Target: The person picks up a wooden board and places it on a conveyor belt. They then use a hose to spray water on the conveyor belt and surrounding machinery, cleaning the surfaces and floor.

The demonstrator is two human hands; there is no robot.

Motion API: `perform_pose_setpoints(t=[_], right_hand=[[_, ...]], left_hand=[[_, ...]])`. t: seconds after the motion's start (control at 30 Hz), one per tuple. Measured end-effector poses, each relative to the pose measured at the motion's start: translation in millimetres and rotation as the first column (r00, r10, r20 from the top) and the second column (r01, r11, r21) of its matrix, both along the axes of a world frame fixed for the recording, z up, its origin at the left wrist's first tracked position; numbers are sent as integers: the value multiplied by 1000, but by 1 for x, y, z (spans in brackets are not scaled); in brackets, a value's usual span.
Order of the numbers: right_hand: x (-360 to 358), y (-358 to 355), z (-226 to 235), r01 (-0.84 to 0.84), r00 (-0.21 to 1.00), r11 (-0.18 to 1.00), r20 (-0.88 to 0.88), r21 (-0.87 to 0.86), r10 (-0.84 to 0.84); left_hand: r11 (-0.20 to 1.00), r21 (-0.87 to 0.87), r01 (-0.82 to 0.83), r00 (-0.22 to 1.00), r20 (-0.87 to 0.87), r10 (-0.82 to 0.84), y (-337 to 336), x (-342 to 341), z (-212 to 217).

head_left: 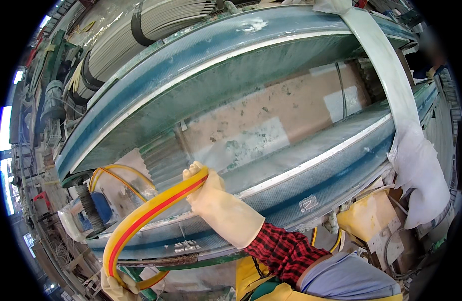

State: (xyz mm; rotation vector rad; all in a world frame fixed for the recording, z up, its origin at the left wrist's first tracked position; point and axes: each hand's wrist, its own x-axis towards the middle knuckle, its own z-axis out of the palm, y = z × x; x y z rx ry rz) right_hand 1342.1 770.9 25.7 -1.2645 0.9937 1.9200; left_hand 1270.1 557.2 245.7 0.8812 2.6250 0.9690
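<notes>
Right hand gloved, fingers closed round yellow hose at the glass panel's lower left edge; left hand grips hose's lower bend. Judgement: keep both grips firm, hose unkinked

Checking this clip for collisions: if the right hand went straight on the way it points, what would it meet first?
Probably the wet slab on the machine bed; the right hand, holding the yellow hose, points up toward it. Depth is unclear.

A pale, stained stone slab lies between two long blue-green machine rails. A white cloth hangs over the near rail at right. Upper left, stacked grey sheets are bound by black straps. A blue motor sits lower left.
</notes>
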Motion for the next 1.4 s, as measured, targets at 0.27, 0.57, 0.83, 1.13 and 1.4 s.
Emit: perform_pose_setpoints(t=[0.27, 0.57, 0.83, 1.13, 1.4], right_hand=[[24, 23, -2, 52, 996, 997, 66, 52, -56], [46, 39, 1, 106, 990, 991, 82, 82, -112], [64, 51, 4, 104, 988, 989, 104, 108, -115], [84, 65, 3, 170, 975, 972, 117, 159, -190], [98, 80, 6, 174, 969, 971, 148, 163, -198]], left_hand=[[994, 31, -107, 948, 303, 93, -7, -4, -17], [993, 55, -100, 927, 367, 73, 3, 1, -25], [996, 38, -86, 907, 418, 62, -3, 10, -35], [996, 52, -71, 871, 491, 36, 1, 14, -43], [997, 10, -78, 838, 543, 60, 8, 25, -46]])
